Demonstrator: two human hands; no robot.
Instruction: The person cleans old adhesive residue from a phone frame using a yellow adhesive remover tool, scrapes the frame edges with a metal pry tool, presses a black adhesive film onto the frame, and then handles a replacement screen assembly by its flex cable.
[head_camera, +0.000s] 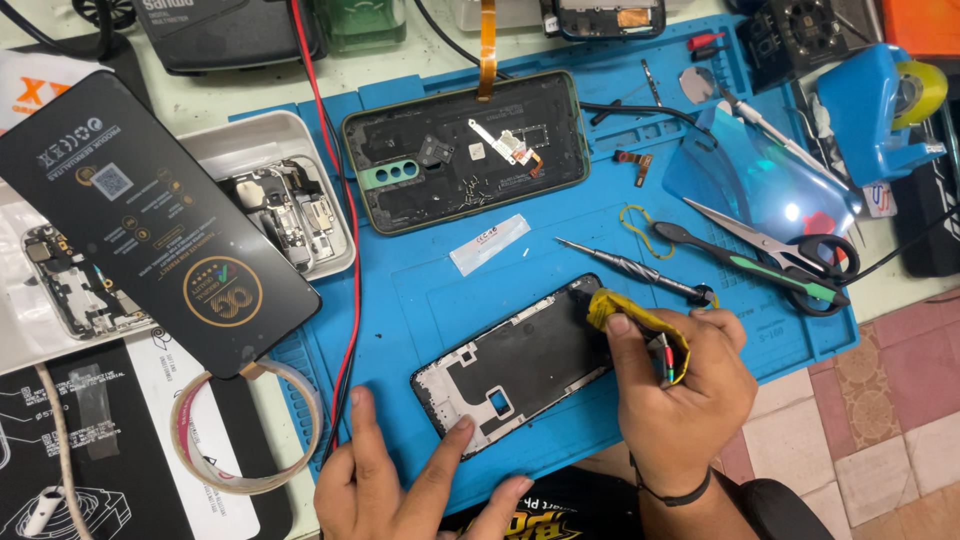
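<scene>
My right hand (680, 390) grips a small tool wrapped in yellow tape (625, 312), its tip pressed on the top edge of a black phone frame (520, 365) lying on the blue repair mat (420, 290). My left hand (400, 485) rests on the mat's near edge, thumb tip touching the frame's lower corner and steadying it. Farther back on the mat lies a green-rimmed phone back housing (465, 150) with an orange flex cable.
A screwdriver (630, 268) and scissors (770, 255) lie right of centre. A new phone screen (160, 225) rests over a white tray (290, 140) of parts at left. A tape roll (245, 430), red and black wires (350, 260), and a blue tape dispenser (875, 105) surround the mat.
</scene>
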